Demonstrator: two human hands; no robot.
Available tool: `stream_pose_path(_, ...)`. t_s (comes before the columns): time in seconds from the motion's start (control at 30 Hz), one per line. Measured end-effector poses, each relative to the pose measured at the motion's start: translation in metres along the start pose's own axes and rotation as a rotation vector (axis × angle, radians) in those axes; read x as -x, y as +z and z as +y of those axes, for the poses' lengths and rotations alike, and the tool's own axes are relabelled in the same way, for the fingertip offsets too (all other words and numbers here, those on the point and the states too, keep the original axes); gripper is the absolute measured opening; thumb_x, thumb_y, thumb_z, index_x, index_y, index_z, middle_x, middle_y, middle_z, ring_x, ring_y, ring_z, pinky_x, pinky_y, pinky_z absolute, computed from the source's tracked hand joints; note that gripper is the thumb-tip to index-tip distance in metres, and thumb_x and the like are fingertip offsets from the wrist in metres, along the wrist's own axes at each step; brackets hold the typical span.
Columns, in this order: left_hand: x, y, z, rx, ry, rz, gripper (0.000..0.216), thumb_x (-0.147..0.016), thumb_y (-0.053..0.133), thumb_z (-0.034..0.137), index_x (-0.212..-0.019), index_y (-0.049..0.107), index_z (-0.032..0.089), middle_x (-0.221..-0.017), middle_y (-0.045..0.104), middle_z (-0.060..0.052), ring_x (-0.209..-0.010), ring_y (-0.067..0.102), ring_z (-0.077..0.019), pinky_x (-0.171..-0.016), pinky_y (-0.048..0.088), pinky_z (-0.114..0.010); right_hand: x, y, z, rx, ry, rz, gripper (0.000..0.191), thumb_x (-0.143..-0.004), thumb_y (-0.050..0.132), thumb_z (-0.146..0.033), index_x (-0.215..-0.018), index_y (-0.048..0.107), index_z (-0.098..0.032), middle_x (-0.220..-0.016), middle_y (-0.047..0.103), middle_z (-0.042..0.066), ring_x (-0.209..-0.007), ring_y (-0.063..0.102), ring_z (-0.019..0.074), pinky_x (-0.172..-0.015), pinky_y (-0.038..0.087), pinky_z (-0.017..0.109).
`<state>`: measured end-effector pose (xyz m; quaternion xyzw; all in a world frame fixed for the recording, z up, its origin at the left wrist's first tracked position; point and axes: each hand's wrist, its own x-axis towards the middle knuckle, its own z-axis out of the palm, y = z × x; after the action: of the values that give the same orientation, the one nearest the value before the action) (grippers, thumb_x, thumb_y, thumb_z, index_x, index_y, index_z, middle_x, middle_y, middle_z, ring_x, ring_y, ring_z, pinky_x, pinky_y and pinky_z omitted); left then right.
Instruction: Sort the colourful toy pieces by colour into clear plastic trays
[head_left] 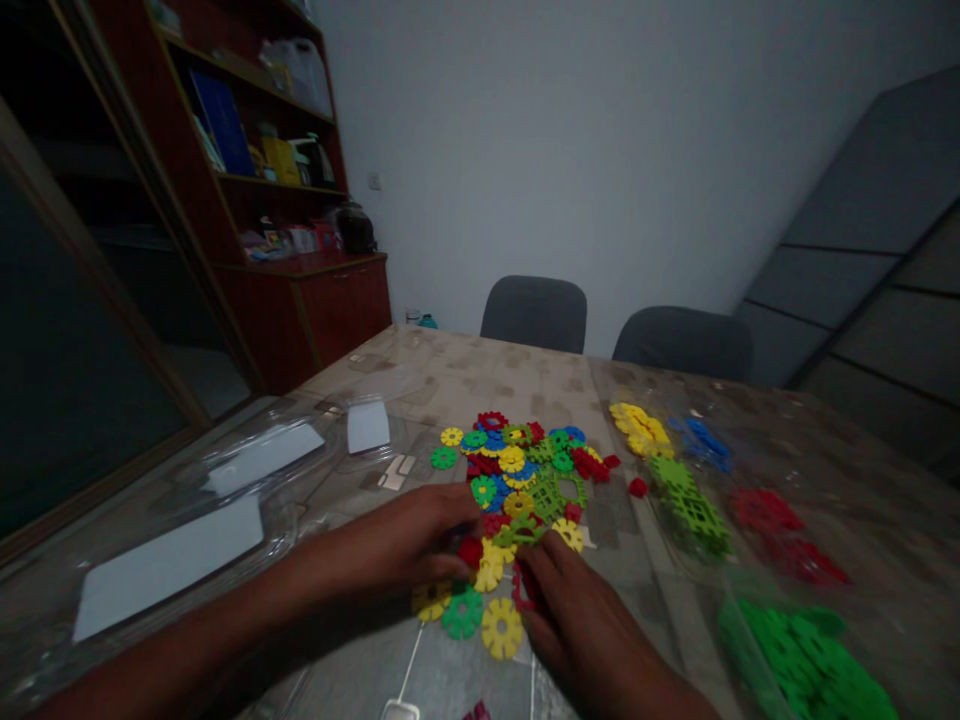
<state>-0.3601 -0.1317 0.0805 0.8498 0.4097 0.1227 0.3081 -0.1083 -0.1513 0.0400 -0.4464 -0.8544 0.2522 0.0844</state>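
A mixed pile of plastic interlocking building pieces [517, 505] in red, yellow, green and blue lies before me on the table. At its near left, my left hand [420, 535] pinches a small red piece [470, 552] between thumb and fingers. My right hand [574, 600] is at the near right of the pile, its fingers bent around a crimson piece [522, 590] that they partly hide. Just in front of the hands lie a yellow notched disc [501, 628] and a green notched disc [462, 612].
To the right, clear trays hold sorted pieces: yellow [641, 430], blue [705, 442], light green [690, 505], red [787, 530] and green [814, 665]. Clear packaging with white cards [176, 565] is on the left. Two grey chairs [534, 312] stand behind the table.
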Motion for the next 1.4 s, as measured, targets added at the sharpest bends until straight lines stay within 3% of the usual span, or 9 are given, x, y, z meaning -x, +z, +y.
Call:
stream_pose_path(0.2,0.011,0.019,0.043,0.04,-0.04,-0.244,0.026,-0.078,0.081,0.012,-0.095,0.066,0.024,-0.103,0.068,0.001,-0.092,0.063,-0.0197,-0.074,0.045,-0.026,0.002,0.002,0.008,-0.049,0.066,0.028,0.019,-0.081,0.063,-0.013,-0.1,0.06,-0.019,-0.104,0.06,0.007,-0.092,0.06,0.0214,-0.077,0.045,0.03)
stream_pose_path(0.4,0.013,0.043,0.043,-0.058,0.081,-0.325,0.021,-0.081,0.07,0.008,-0.094,0.063,0.023,-0.098,0.069,0.002,-0.083,0.065,-0.0169,-0.067,0.045,-0.022,0.003,0.0,0.015,-0.116,0.138,0.068,0.031,-0.07,0.069,-0.008,-0.093,0.053,-0.021,-0.094,0.064,0.002,-0.085,0.059,0.0192,-0.074,0.04,0.028)
stream_pose_path(0.6,0.008,0.057,0.03,-0.046,0.184,-0.31,0.017,-0.084,0.067,0.014,-0.079,0.053,0.022,-0.078,0.062,0.004,-0.067,0.056,-0.014,-0.058,0.039,-0.022,0.005,0.005,0.023,-0.16,0.112,0.03,0.037,-0.077,0.067,-0.011,-0.112,0.058,-0.022,-0.112,0.067,0.006,-0.1,0.061,0.0218,-0.085,0.041,0.03)
stream_pose_path(0.73,0.011,0.057,0.031,0.0,0.139,-0.274,0.016,-0.083,0.066,0.011,-0.079,0.055,0.022,-0.078,0.062,0.004,-0.067,0.054,-0.014,-0.061,0.039,-0.023,0.009,0.004,0.028,-0.138,0.081,0.023,0.025,-0.079,0.066,-0.012,-0.102,0.063,-0.021,-0.107,0.066,0.006,-0.096,0.06,0.0214,-0.084,0.042,0.03)
stream_pose_path(0.93,0.016,0.039,0.041,0.062,-0.047,-0.201,0.018,-0.085,0.069,0.015,-0.1,0.065,0.025,-0.108,0.069,0.0,-0.095,0.059,-0.0202,-0.081,0.045,-0.027,0.024,-0.049,0.031,-0.048,0.047,0.075,0.024,-0.078,0.063,-0.009,-0.098,0.065,-0.022,-0.105,0.069,0.006,-0.091,0.062,0.0216,-0.079,0.046,0.031)
stream_pose_path(1.03,0.011,0.034,0.041,0.119,-0.111,-0.2,0.011,-0.089,0.067,0.021,-0.099,0.066,0.026,-0.107,0.068,-0.001,-0.099,0.059,-0.0216,-0.084,0.045,-0.03,0.04,-0.097,0.062,0.069,0.087,0.25,0.014,-0.083,0.064,-0.021,-0.096,0.067,-0.022,-0.1,0.072,0.009,-0.09,0.065,0.0251,-0.08,0.049,0.035)
stream_pose_path(1.2,-0.006,0.035,0.037,0.163,-0.178,-0.136,0.022,-0.082,0.073,0.022,-0.103,0.068,0.027,-0.11,0.066,-0.001,-0.102,0.057,-0.0227,-0.087,0.043,-0.033,0.076,-0.164,0.157,0.227,0.329,0.518,0.023,-0.078,0.059,-0.043,-0.085,0.067,-0.023,-0.08,0.074,0.009,-0.072,0.067,0.0285,-0.064,0.048,0.037)
stream_pose_path(1.3,-0.025,0.039,0.034,0.212,-0.192,-0.079,0.022,-0.076,0.076,0.016,-0.095,0.069,0.023,-0.094,0.064,0.001,-0.087,0.057,-0.0189,-0.072,0.04,-0.027,0.094,-0.178,0.203,0.187,0.465,0.565,0.03,-0.069,0.057,-0.05,-0.081,0.066,-0.024,-0.078,0.075,0.012,-0.07,0.07,0.032,-0.063,0.049,0.039)
stream_pose_path(1.4,-0.056,0.041,0.035,0.262,-0.116,-0.02,0.02,-0.073,0.078,0.014,-0.09,0.069,0.02,-0.08,0.059,0.005,-0.073,0.053,-0.0142,-0.063,0.035,-0.023,0.103,-0.18,0.223,0.133,0.527,0.615,0.042,-0.069,0.056,-0.058,-0.087,0.068,-0.023,-0.08,0.077,0.012,-0.068,0.072,0.0328,-0.063,0.05,0.041)
